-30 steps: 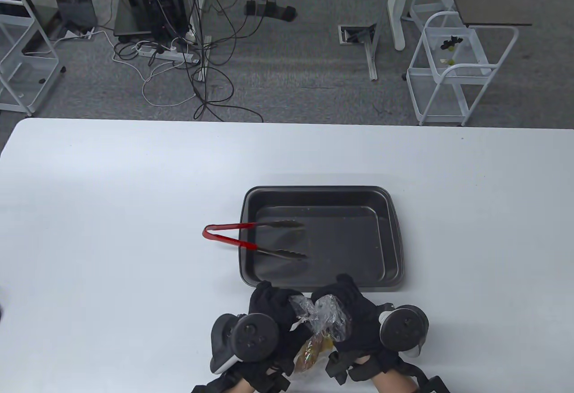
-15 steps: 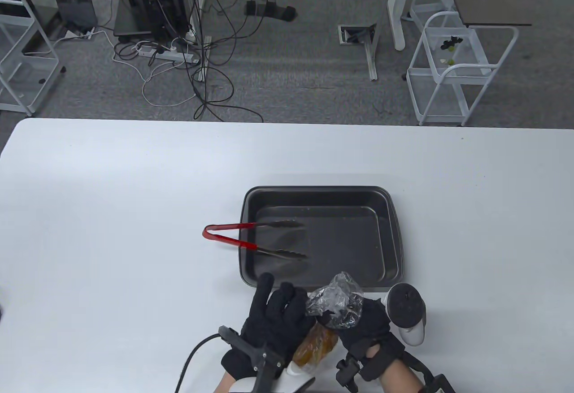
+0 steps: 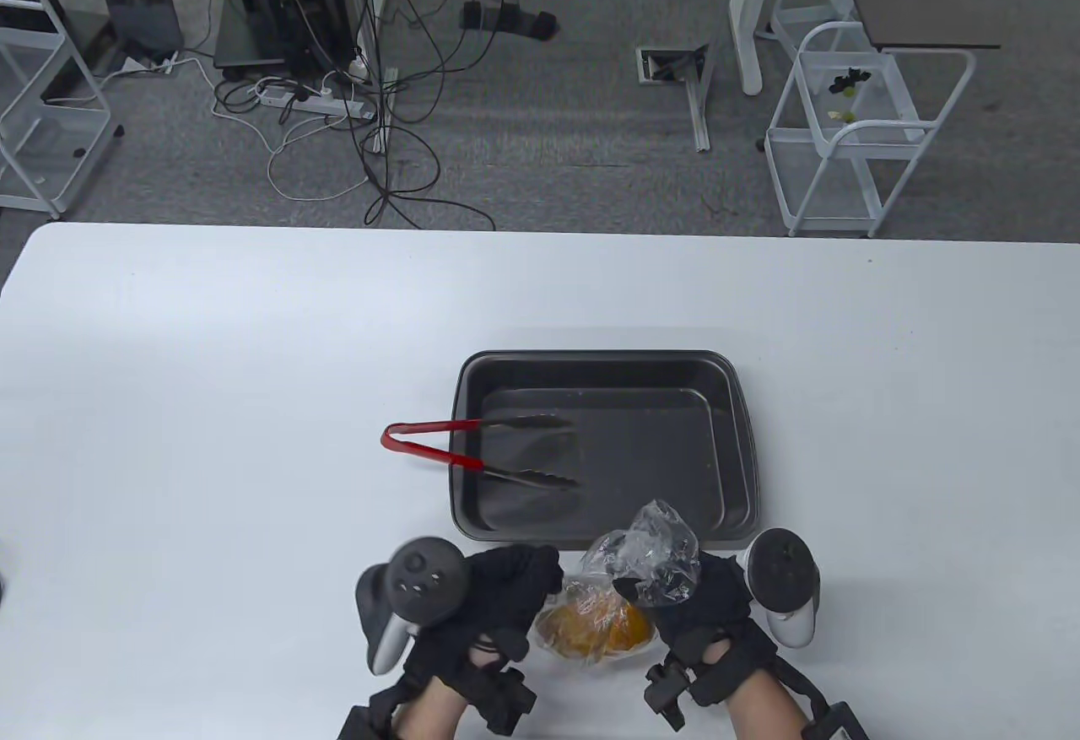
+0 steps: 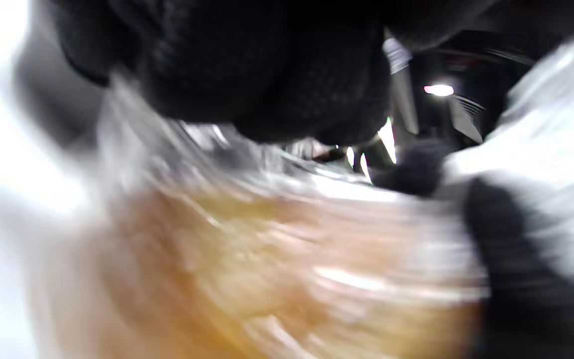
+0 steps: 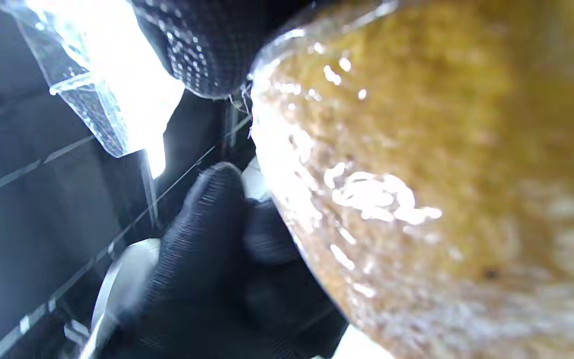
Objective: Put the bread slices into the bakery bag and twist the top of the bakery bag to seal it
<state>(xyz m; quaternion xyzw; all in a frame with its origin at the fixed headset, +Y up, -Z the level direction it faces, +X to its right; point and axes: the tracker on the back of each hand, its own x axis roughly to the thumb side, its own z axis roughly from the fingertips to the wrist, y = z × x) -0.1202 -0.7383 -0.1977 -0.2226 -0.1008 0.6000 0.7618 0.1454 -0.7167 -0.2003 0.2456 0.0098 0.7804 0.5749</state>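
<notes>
I am holding the bag [image 3: 620,596] at the near edge of the table [image 3: 211,402], just in front of the baking tray [image 3: 742,436], and the bread [image 3: 595,629] is already sitting inside it. My right hand [image 3: 704,605] is gripping the bunched plastic top, fingers curled round the neck, while my left hand [image 3: 498,596] is curling against the bag's left side to steady the loaf end. The tray is looking empty apart from the tongs [image 3: 481,453] lying across its left rim, so I am judging the loading finished. The twisting seems to be under way; whether the neck is tight enough yet, I cannot tell.
</notes>
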